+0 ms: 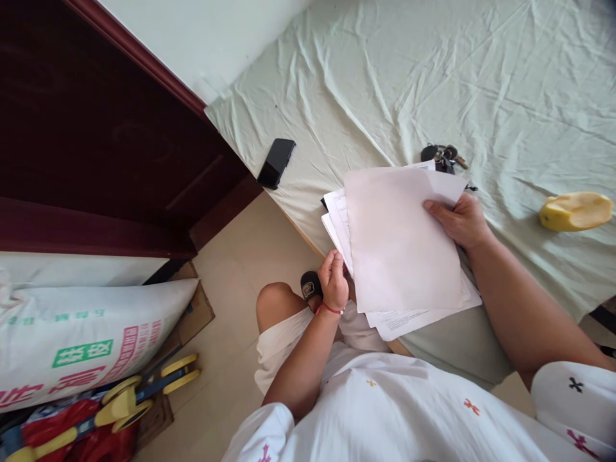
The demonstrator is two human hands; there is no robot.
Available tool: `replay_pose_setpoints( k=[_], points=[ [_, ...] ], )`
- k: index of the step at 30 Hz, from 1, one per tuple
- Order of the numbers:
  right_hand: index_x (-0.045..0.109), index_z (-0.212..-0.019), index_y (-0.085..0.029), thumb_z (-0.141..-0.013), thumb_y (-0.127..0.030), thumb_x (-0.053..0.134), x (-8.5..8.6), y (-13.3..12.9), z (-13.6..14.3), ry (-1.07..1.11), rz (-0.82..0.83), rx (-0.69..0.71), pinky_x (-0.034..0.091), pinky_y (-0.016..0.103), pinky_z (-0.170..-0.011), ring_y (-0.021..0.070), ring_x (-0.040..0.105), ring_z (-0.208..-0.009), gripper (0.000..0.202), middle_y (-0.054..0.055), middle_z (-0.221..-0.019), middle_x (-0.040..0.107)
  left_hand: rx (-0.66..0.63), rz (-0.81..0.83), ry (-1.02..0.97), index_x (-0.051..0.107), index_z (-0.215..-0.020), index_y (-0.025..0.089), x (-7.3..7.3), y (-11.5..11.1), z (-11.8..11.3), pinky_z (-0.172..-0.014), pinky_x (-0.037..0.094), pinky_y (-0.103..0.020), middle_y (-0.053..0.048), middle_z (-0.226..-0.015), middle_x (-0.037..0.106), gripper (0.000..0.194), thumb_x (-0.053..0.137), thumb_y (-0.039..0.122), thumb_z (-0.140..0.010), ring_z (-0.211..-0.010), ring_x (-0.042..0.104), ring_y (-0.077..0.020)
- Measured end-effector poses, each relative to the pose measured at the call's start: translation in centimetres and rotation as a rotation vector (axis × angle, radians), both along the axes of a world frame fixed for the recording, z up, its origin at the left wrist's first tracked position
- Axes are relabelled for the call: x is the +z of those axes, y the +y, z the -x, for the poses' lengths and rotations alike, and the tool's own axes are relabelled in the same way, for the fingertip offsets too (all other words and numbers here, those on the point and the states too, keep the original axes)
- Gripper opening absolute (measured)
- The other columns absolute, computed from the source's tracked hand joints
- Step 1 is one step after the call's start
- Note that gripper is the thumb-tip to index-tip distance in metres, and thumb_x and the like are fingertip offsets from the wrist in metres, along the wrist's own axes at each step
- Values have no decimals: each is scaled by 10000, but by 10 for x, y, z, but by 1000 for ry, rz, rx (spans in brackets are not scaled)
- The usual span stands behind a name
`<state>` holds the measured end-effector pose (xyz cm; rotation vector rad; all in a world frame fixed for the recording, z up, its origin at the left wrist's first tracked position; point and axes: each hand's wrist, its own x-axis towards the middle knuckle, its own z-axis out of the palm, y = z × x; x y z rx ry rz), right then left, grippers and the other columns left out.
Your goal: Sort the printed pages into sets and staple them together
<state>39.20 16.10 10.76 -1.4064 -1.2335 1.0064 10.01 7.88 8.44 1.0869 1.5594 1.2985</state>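
A loose stack of paper sheets [399, 237] lies over my lap and the table's near edge, with a blank sheet on top and printed sheets jutting out at the left and bottom. My right hand [462, 221] grips the stack's upper right side, thumb on top and fingers underneath. At the lower left, my left hand [333, 279] pinches the edge of the sheets that stick out there. Just beyond the papers sits a bunch of keys [443, 157], partly covered by them.
A black phone [276, 163] lies near the left edge of the cloth-covered table [481, 83]. To the right is a yellow, partly cut fruit [575, 212]. On the floor at left are a large white sack [86, 333] and a yellow-and-blue wheeled object [120, 401], beside a dark red door [96, 115].
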Motion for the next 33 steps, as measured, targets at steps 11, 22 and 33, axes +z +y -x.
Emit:
replay_pose_setpoints(
  k=[11, 22, 33],
  points=[
    [750, -899, -273, -766, -529, 856, 0, -1, 1, 8, 17, 5, 600, 386, -641, 238, 665, -736, 307, 12, -805, 729, -54, -20, -3, 540, -745, 211, 13, -1, 2, -604, 345, -267, 34, -666, 420, 510, 591, 666, -971, -626, 375, -129],
    [746, -852, -271, -759, -555, 861, -5, 0, 1, 28, 17, -3, 568, 361, -595, 205, 620, -663, 320, 4, -756, 689, -51, -33, 115, 559, -747, 213, 17, 1, 2, -631, 382, -269, 25, -660, 481, 532, 565, 696, -970, -638, 435, -141],
    [731, -842, -259, -645, -537, 967, 13, -5, 3, 325, 112, -120, 571, 370, -644, 204, 665, -673, 414, 39, -859, 766, -24, -41, 42, 571, -782, 210, 11, 2, 4, -691, 405, -275, 19, -715, 504, 472, 569, 628, -1002, -691, 451, -145]
  ],
)
